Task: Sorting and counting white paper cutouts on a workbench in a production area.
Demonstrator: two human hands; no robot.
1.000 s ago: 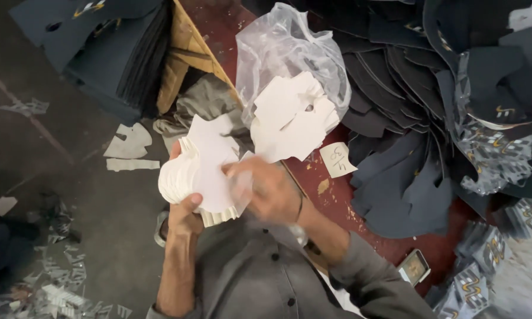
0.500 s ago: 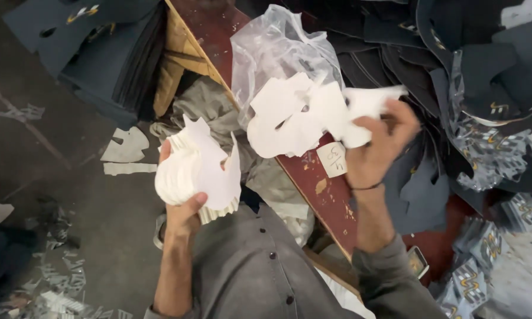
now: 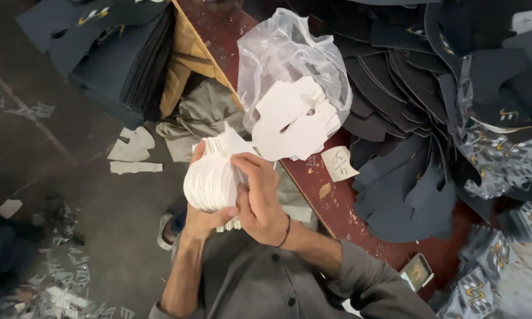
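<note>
My left hand [image 3: 202,220] holds a thick stack of white cut-out pieces [image 3: 210,177] from below, edges fanned upward. My right hand [image 3: 260,198], with a dark band on its wrist, rests against the right side of that stack, and its fingers pinch the outermost piece. Just beyond, a loose pile of the same white pieces [image 3: 295,121] lies on a clear plastic bag [image 3: 284,53] at the edge of a red table [image 3: 331,212].
Dark blue cut pieces [image 3: 408,124] cover the table's right side, and a small paper tag [image 3: 340,163] lies by the white pile. Another dark stack [image 3: 106,56] stands top left. Pale scraps [image 3: 133,147] litter the grey floor. A small flat device [image 3: 417,272] lies near the table corner.
Half a second ago my right hand was out over the table, laying a white piece on the pile. It has come back to the stack in my left hand.
</note>
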